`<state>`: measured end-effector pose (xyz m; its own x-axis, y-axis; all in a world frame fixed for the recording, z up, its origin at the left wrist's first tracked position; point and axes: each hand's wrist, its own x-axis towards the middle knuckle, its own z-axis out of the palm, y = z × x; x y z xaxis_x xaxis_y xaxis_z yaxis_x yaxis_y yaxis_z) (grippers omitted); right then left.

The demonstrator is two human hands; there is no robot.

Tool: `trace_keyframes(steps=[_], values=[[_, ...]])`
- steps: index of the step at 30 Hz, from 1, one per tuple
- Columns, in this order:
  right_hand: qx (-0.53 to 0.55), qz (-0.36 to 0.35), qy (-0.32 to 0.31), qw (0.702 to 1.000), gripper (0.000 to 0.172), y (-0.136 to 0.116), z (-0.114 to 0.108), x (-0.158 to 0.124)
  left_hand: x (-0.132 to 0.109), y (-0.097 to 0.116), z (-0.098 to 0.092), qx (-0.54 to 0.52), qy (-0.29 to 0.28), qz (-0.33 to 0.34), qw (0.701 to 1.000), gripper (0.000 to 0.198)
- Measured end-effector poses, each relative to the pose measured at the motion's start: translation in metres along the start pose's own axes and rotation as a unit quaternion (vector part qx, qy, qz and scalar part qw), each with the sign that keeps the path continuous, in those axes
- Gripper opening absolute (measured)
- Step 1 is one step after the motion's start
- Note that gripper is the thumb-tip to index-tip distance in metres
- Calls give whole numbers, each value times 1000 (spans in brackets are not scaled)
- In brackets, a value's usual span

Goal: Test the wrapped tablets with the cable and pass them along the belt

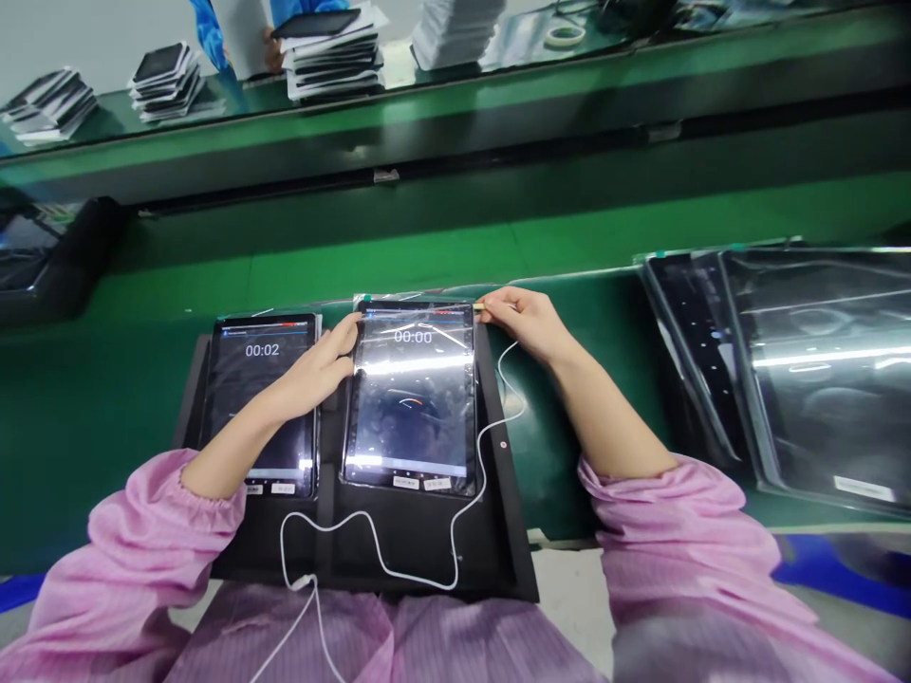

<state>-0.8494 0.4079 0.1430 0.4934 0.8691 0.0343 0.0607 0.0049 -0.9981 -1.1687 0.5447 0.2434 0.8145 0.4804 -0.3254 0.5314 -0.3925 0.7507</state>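
Two tablets in clear film lie side by side in a black tray [427,560]. The right tablet [411,441] shows 00:00 on its lit screen, the left tablet [260,417] 00:02. My left hand [317,375] reaches across the left tablet and rests its fingers, slightly apart, on the left edge of the right tablet. At that tablet's upper right edge, my right hand [530,323] pinches the earphone plug [481,306]; how far it is in cannot be seen. From there a white cable [370,531] curves down through the tray and splits in two.
More film-wrapped tablets [832,379] lie overlapping on the green bench to the right. A black tray [49,247] stands at far left. Across the gap, a second bench holds stacks of tablets [331,57] and a tape roll [565,36]; a person in blue is behind it.
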Motion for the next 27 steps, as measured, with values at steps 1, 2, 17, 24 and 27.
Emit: trace_keyframes(steps=[1, 2, 17, 24, 27], values=[[-9, -8, -1, 1000, 61, 0, 0, 0, 0, -1, -2, -2, -4, -1, 1000, 86], [-19, -15, -2, 1000, 61, 1, 1, 1, 1, -2, -3, -3, -7, -2, 1000, 86], [-424, -352, -22, 834, 22, -90, 84, -168, -137, 6, 4, 181, 10, 271, 945, 53], [-511, -358, -65, 779, 30, -51, 110, -213, -246, -51, 46, 237, -25, 241, 941, 42], [-538, -326, -92, 772, 32, -44, 109, -211, -235, -65, 67, 228, 42, 280, 932, 30]])
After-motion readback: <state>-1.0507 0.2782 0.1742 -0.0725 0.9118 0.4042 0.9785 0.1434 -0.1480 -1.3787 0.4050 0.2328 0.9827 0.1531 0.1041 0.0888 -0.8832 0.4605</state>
